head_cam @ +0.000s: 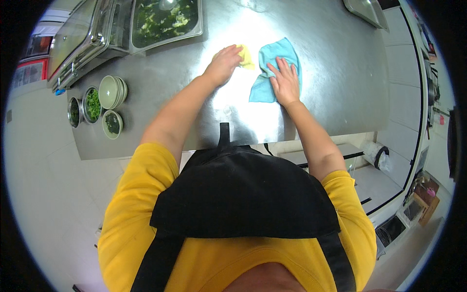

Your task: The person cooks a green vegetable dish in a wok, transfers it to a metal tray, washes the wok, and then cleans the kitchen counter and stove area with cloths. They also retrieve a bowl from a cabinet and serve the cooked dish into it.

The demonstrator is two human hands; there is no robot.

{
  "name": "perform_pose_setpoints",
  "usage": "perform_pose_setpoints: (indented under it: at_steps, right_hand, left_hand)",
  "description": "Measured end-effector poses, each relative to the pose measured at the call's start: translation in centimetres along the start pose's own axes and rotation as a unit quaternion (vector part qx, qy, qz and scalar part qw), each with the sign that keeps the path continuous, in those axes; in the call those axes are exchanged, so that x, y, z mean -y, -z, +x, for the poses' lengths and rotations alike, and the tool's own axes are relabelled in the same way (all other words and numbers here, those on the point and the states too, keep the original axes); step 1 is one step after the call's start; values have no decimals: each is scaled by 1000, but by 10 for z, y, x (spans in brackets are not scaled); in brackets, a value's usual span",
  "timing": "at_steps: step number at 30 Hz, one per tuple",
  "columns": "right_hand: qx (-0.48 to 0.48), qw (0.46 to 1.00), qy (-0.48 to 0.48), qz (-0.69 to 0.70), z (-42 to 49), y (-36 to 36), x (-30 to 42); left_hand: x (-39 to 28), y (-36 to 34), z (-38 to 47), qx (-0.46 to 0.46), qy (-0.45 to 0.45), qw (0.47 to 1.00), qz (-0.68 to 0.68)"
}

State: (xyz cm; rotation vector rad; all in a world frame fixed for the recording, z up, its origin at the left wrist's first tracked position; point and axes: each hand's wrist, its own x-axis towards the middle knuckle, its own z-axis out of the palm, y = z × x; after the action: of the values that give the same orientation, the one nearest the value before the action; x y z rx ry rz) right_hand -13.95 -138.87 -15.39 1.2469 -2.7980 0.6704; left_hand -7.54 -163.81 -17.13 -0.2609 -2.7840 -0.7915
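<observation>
On the stainless steel table (pixel 339 91) in front of me, my left hand (pixel 224 65) lies over a crumpled yellow cloth (pixel 247 58), its fingers partly bent on it. Just right of it, my right hand (pixel 285 81) presses flat on a light blue cloth (pixel 270 53), fingers spread. The blue cloth lies mostly spread out, with some folds near the palm. A narrow gap separates the two cloths.
A steel pan of chopped greens in liquid (pixel 164 23) stands at the back left, beside a lidded steel container (pixel 78 40). Stacked pale bowls (pixel 108 92), a bowl of chopped green herbs (pixel 93 104) and a small bowl with dark contents (pixel 112 124) sit front left. A metal tray (pixel 366 12) lies back right.
</observation>
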Motion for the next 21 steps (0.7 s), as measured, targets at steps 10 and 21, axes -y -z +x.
perform_pose_setpoints:
  at_steps: [10, 21]
  right_hand:
    - [40, 990, 126, 47, 72, -35, 50]
    - [133, 914, 385, -1, 91, -62, 107]
  left_hand:
    - [-11, 76, -67, -211, 310, 875, -305]
    - [-56, 133, -200, -321, 476, 731, -367]
